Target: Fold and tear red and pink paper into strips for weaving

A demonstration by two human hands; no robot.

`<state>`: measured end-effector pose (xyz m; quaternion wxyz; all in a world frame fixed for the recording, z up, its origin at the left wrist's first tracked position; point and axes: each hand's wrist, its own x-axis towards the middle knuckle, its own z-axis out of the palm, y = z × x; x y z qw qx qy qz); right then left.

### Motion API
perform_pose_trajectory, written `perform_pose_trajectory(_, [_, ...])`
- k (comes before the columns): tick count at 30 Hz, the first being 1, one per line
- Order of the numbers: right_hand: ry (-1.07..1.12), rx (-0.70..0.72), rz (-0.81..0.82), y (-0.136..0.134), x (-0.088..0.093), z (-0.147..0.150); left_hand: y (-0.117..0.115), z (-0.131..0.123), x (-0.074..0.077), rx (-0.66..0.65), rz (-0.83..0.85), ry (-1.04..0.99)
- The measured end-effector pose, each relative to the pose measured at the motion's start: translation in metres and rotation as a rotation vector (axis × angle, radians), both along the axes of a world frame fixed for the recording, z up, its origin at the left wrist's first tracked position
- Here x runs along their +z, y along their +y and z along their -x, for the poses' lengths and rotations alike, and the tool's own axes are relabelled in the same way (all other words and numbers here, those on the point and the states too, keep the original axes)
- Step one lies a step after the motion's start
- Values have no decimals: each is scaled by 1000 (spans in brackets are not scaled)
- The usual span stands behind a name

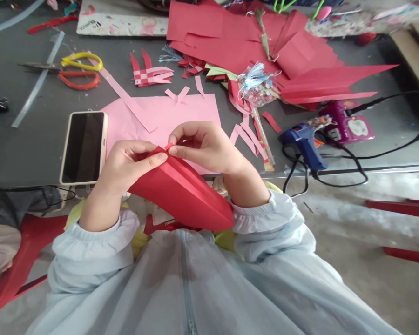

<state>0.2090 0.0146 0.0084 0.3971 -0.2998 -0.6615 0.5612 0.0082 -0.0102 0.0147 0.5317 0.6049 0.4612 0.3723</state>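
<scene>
A folded sheet of red paper (pixel 185 195) hangs between my hands, in front of the table edge and above my lap. My left hand (pixel 132 163) pinches its upper corner between thumb and forefinger. Right beside it, my right hand (pixel 202 144) grips the same end at the crease, fingertips nearly touching the left thumb. Lengthwise folds run down the paper towards my right sleeve. Behind the hands lies a pink paper sheet (pixel 195 111) with a pink strip (pixel 129 102) across it. A woven red and pink paper fish (pixel 150 72) sits further back.
A phone (pixel 84 149) lies at the left, with scissors (pixel 73 72) behind it. Red paper sheets (pixel 230 46) are piled at the back. On the right are a blue glue gun (pixel 303 144), its cable over the table edge, and a purple box (pixel 349 123).
</scene>
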Motion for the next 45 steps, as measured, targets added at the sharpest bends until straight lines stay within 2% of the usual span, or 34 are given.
perform_pose_trajectory(7, [29,64,54,4,-5,-3,0,2,0,-3,-42,57])
perform_pose_trajectory(15, [-17,93,109,4,-3,-4,1,5,0,-22,-28,131])
perform_pose_trajectory(26, [-17,9,-2,-2,-3,-1,0,4,-4,16,6,86])
perform_pose_trajectory(35, [-33,65,61,3,-5,-4,3,7,-3,30,-9,97])
perform_pose_trajectory(41, [-80,61,40,1,-2,-5,3,7,-4,-42,29,85])
perform_pose_trajectory(45, [-83,39,15,-2,-1,-3,3,5,-2,-41,33,96])
